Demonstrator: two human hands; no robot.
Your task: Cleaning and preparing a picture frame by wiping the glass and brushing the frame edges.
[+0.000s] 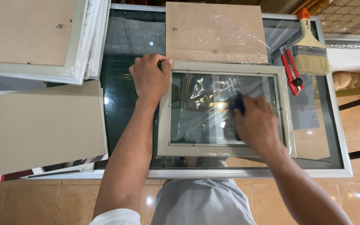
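A pale grey picture frame point(288, 112) lies flat on a glass-topped table point(338, 141), its glass pane point(201, 112) reflecting crinkled plastic wrap. My left hand point(148, 79) presses on the frame's top left corner. On the pane's right side rests my right hand point(257, 125), blurred, closed around a small dark object point(238, 104) whose kind I cannot tell.
A brown backing board point(215, 31) under plastic wrap lies beyond the frame. A red cutter point(290, 68) and a wide paintbrush point(311, 48) sit at the right. Stacked frames point(34, 37) and a cardboard sheet point(42, 125) cover the left. Tiled floor lies below.
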